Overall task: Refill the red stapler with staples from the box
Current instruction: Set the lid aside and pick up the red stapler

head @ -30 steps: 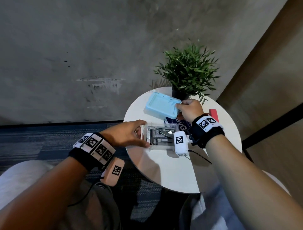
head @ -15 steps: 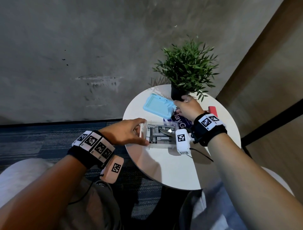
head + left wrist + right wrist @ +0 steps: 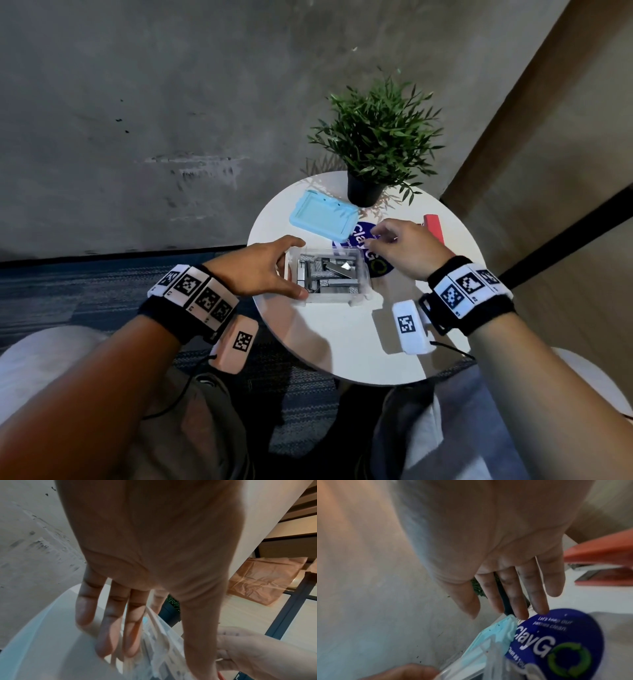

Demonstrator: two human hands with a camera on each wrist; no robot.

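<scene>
So at this point the clear box (image 3: 329, 279) sat open in the middle of the head view, on the round white desk (image 3: 342, 342), with grey staple strips (image 3: 337, 274) piled loose inside. Its light blue lid (image 3: 322, 219) lay just above it in the frame, next to the potted plant (image 3: 373, 150).

The left hand (image 3: 260, 270) steadied the box from the left, thumb along the near edge and fingers mostly straight against the side wall, so more bracing than gripping. The right hand (image 3: 404, 251) hovered just right of the box, over a blue round sticker (image 3: 556, 642), fingers loose and holding nothing as far as the wrist view showed.

The red stapler (image 3: 434, 226) lay off to the right of the frame, past the right hand, untouched and apparently not opened yet.

Looked like the step in hand was getting a strip out. The next move would probably call for the right hand to dip in and pinch one strip without breaking it, while the left kept the box from sliding. Stapler still needed opening after that.
</scene>
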